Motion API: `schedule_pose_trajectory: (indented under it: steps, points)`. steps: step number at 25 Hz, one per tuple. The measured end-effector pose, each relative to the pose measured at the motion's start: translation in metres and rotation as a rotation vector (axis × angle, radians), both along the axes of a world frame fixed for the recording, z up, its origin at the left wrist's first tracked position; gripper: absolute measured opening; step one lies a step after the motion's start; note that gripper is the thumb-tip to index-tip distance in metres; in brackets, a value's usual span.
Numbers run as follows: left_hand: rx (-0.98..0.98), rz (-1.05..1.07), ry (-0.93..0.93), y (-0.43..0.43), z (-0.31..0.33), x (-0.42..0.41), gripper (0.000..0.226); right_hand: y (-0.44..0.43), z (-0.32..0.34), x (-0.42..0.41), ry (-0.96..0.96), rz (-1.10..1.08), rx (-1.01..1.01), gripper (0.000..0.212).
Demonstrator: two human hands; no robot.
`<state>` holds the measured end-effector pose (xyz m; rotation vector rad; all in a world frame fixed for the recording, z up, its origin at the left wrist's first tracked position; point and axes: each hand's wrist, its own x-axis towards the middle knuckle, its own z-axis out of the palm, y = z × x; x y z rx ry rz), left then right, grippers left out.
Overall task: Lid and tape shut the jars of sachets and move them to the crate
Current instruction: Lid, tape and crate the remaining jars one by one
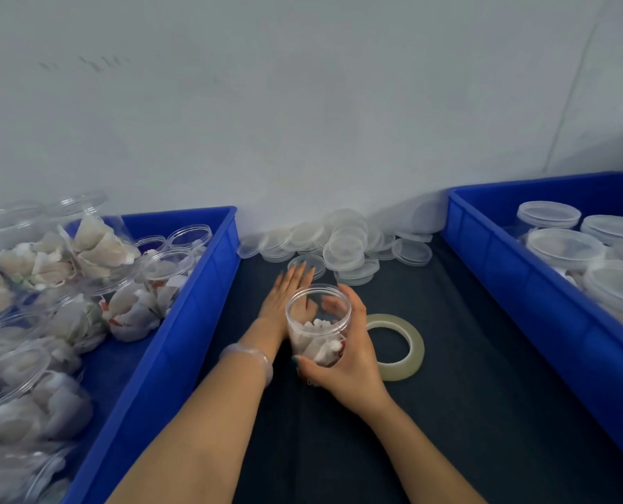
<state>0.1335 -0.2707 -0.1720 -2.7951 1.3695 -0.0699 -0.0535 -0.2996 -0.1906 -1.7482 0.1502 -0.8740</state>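
A clear plastic jar (317,321) with white sachets in it stands upright and lidless on the dark table mat. My right hand (350,361) wraps around its right and near side. My left hand (288,296) reaches past the jar's left side with fingers stretched flat toward a heap of clear lids (342,245) by the wall; it holds nothing. A roll of clear tape (397,345) lies flat just right of the jar. The blue crate (492,256) on the right holds several lidded jars (564,249).
A second blue crate (193,292) on the left is full of open jars of sachets (84,271), some lying on their sides. A pale wall stands right behind the lids. The dark mat (448,412) lies between the two crates.
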Motion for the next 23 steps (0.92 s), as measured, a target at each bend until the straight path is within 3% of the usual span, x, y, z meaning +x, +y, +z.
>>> schedule_pose_trajectory:
  steps: [4,8,9,12,14,17,21,23]
  points:
    - [-0.041,-0.023,0.033,-0.004,-0.01,0.013,0.065,-0.001,0.0,0.001,0.011,0.0,0.012,0.108]
    - [-0.468,0.003,-0.17,0.018,-0.019,-0.005,0.06,-0.001,-0.001,0.001,-0.001,0.007,0.012,0.108]
    - [-0.546,0.038,-0.149,0.024,-0.021,-0.009,0.065,-0.001,-0.001,0.001,0.001,0.009,0.013,0.108]
    - [-0.443,0.1,0.163,0.033,-0.02,-0.011,0.081,-0.001,-0.002,0.0,0.022,0.019,0.015,0.111]
    - [-0.424,0.096,0.306,0.034,-0.019,-0.011,0.072,-0.001,-0.002,-0.002,0.053,0.023,0.023,0.114]
    - [-0.729,0.12,0.483,0.038,-0.014,-0.02,0.048,-0.002,-0.002,-0.003,0.07,0.009,0.012,0.102]
    - [-1.231,0.08,0.839,0.061,0.011,-0.045,0.042,-0.002,-0.001,-0.002,0.075,-0.001,0.024,0.096]
    - [-1.236,-0.109,0.841,0.078,0.024,-0.059,0.041,-0.002,-0.001,-0.002,0.078,0.004,0.03,0.095]
